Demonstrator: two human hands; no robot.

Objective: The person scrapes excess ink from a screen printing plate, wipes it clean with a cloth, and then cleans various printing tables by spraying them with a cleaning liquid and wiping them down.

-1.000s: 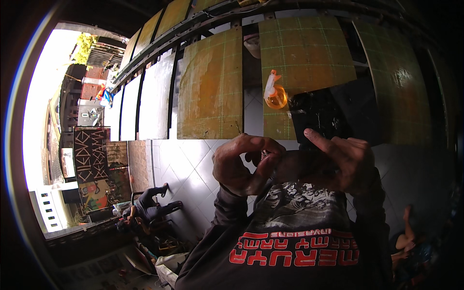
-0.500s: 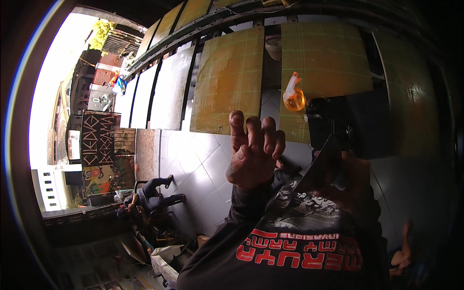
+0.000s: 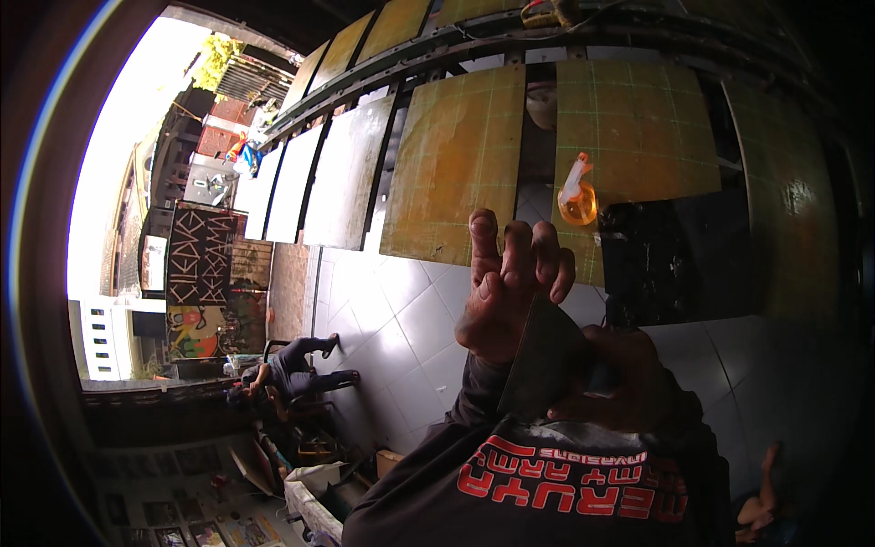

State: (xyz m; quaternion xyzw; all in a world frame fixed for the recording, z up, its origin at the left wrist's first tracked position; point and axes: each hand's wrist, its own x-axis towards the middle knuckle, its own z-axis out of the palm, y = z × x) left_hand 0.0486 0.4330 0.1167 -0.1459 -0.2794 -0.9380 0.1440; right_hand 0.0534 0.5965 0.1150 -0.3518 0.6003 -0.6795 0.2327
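Nr glossy ylw panels [image 3: 456, 155] | L hand [image 3: 510, 296] half-open, curled, empty | R hand [image 3: 627, 378] gripping thin flat dk plate [image 3: 538, 365]

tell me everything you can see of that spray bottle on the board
The spray bottle has a rounded, see-through, amber-orange body, plastic by its look, with a pale spray head and an orange tip. It seems to stand upright on a yellowish-brown board marked with green lines, close to a black sheet. No hand touches it.

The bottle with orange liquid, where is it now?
In the head view, the bottle is right of centre on a yellow board, beside the black sheet.
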